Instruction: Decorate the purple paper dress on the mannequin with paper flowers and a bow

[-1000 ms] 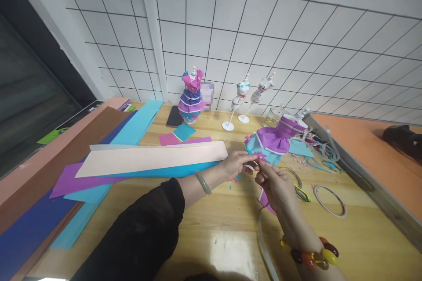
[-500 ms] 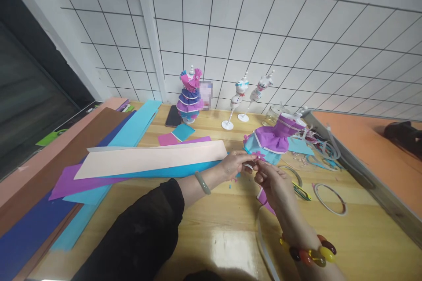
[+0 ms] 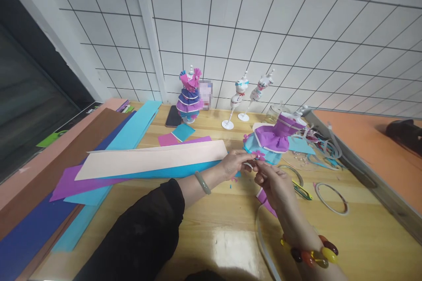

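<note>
Left hand point(image 3: 234, 165), right hand point(image 3: 275, 182): my grips pinched nearly closed by pink flower point(image 3: 260, 155) at hem of dress point(image 3: 272, 138), twelve o'clock; contents unclear. Seems attaching step; next calls for steady pressure.

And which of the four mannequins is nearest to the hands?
The rightmost mannequin, in the purple and light blue dress; the other three stand farther back, near the wall.

What lies between the fingertips of the left hand point(image 3: 235, 163) and right hand point(image 3: 275, 182) is too small to identify. Pixelation obscures the card point(image 3: 206, 94). The dress point(image 3: 273, 137) partly hides the jar point(image 3: 273, 113). The lower frame edge cuts off the strip point(image 3: 265, 248); the right, the black object point(image 3: 404, 135).
</note>
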`<state>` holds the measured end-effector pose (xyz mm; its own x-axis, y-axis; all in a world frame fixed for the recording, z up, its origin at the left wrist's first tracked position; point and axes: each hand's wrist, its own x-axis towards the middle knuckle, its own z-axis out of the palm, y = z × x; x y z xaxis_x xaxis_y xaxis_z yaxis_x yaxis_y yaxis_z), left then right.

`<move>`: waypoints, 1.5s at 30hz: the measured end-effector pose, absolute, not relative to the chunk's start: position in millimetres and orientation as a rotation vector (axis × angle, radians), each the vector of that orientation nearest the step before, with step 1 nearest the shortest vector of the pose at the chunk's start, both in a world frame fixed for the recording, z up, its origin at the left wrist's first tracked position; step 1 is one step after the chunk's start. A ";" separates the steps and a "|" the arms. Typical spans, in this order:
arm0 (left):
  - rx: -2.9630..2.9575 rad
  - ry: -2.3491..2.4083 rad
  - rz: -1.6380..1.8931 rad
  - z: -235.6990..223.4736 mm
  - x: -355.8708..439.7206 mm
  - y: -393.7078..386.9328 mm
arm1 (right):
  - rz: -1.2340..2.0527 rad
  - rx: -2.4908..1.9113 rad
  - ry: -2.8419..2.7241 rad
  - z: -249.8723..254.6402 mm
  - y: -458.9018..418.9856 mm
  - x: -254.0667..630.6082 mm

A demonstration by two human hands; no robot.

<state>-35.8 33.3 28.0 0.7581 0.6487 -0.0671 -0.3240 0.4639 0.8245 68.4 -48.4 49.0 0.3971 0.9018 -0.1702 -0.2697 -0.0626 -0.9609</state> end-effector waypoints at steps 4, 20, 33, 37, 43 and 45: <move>0.921 0.400 0.616 28.8 -36.4 32.9 | 1.058 -1.290 -0.661 50.0 -48.2 68.6; 0.945 0.418 0.638 26.0 -35.2 32.6 | 1.032 -1.306 -0.644 47.8 -43.3 68.1; 0.939 0.391 0.627 23.3 -35.7 33.5 | 1.027 -1.311 -0.651 50.4 -43.5 67.0; 0.941 0.391 0.623 23.3 -35.2 33.8 | 1.013 -1.311 -0.649 49.0 -42.8 67.1; 0.907 0.413 0.610 22.5 -34.8 33.2 | 1.015 -1.289 -0.642 46.1 -43.5 67.2; 0.908 0.443 0.592 21.9 -35.1 32.7 | 1.021 -1.292 -0.646 46.6 -44.1 66.7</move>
<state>-35.1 32.7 21.9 0.7564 0.6450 -0.1085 -0.2869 0.4762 0.8312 66.7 -44.1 46.6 0.4416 0.8851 -0.1467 -0.2473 -0.0370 -0.9682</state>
